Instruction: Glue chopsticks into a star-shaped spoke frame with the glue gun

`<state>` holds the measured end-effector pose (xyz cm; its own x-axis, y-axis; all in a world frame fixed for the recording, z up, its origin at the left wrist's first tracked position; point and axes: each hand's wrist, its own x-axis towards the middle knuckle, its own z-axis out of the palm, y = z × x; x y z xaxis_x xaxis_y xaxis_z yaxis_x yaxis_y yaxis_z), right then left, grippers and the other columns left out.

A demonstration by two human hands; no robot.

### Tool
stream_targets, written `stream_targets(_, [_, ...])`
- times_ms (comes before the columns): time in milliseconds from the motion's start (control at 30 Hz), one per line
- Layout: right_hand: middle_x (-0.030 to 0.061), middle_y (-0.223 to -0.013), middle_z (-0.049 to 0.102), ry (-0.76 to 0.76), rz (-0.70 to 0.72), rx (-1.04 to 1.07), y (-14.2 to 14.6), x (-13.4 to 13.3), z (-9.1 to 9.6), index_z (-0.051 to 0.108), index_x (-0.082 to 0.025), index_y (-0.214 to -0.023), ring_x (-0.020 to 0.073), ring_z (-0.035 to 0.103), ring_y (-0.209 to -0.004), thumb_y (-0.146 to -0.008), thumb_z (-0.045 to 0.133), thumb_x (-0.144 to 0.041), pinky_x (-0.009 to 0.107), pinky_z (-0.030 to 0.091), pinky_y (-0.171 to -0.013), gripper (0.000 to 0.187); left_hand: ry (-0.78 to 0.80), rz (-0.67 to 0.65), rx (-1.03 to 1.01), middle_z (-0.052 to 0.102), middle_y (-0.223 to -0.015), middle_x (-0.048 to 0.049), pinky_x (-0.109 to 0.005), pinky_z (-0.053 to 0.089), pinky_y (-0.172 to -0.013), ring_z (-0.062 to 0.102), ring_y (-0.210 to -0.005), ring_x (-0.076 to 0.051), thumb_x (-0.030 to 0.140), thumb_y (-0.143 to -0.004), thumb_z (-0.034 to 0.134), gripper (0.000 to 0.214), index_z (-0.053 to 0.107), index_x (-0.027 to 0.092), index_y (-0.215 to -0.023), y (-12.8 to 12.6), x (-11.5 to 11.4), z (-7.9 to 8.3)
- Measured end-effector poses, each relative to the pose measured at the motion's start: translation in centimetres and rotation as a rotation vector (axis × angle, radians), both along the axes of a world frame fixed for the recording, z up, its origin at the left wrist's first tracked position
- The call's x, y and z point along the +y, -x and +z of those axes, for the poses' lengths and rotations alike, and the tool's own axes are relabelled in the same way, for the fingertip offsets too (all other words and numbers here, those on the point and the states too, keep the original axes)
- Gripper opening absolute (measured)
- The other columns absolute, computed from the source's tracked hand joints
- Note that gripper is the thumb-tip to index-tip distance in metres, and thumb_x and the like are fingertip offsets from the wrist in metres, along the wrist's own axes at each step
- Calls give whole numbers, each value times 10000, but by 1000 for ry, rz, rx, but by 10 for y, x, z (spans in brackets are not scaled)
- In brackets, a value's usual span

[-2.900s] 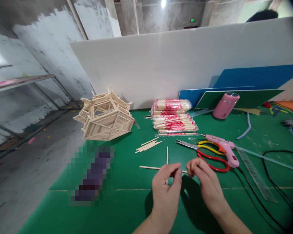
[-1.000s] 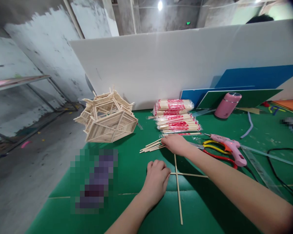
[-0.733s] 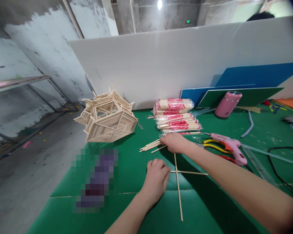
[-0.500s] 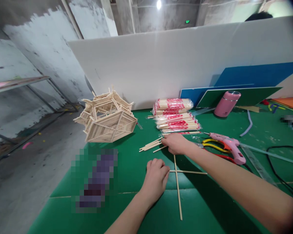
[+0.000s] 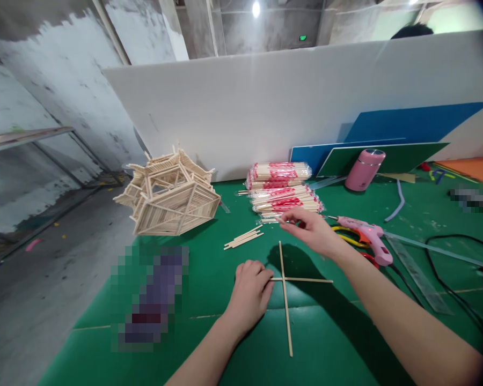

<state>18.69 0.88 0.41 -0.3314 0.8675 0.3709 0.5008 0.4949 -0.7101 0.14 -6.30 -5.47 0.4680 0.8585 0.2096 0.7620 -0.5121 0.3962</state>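
The left hand [image 5: 249, 292] lies palm down with its fingers curled loosely under, forearm coming in from below. The right arm reaches forward from the lower right, and the right hand [image 5: 312, 231] is raised, thumb and forefinger pinched together, pointing left.

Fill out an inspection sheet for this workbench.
Surface: green mat-covered table.
Job's things: two crossed thin wooden sticks; loose wooden stick pile behind.
Clutter: wooden stick model house, wrapped stick packs, pink glue gun, pink flask, clear ruler.
Hands: left hand curled at the cross's left end, grip unclear; right hand raised, fingers pinched, contents unclear.
Cables: black cable looping at right.
Surroundings: white board wall, blue board, green board leaning.
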Motion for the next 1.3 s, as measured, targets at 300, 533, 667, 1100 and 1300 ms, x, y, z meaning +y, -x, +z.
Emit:
stream_targets(300, [31, -762, 610, 370, -235, 674, -8, -55, -43, 513, -176, -851, 106, 542, -583, -744, 549, -341, 235, 441, -553, 200, -9, 4, -98, 530, -831, -65, -350, 365, -735, 457, -813, -192, 215, -790, 424, 194, 553, 172, -929, 3, 2, -3])
stream_targets(533, [7, -755, 548, 279, -260, 536, -11, -62, -47, 507, -200, -879, 98, 494, -592, -806, 467, -336, 215, 413, -549, 160, -58, 93, -230, 545, -788, -64, -342, 385, -705, 483, -785, -182, 191, -784, 432, 171, 578, 158, -868, 5, 3, -4])
stream_targets(667, [-12, -671, 503, 258, -215, 374, -10, -67, -45, 511, -202, -935, 105, 464, -567, -819, 438, -332, 209, 388, -511, 189, -83, 95, -280, 554, -761, -56, -338, 392, -698, 491, -755, -171, 195, -785, 440, 159, 583, 162, -845, 4, 3, -3])
stream_targets(1100, [-42, -577, 448, 265, -79, 123, -1, -69, -45, 507, -207, -852, 103, 418, -517, -849, 376, -326, 203, 344, -490, 177, -161, 166, -448, 592, -734, -40, -321, 419, -682, 525, -720, -156, 199, -778, 475, 118, 589, 174, -796, 6, 3, 5])
stream_targets(1300, [-29, -639, 512, 227, -53, 115, 1, -72, -43, 508, -214, -925, 114, 478, -583, -854, 369, -286, 209, 381, -556, 172, -151, 150, -489, 597, -732, -39, -310, 428, -663, 529, -711, -154, 214, -776, 482, 113, 589, 183, -790, 2, 3, 13])
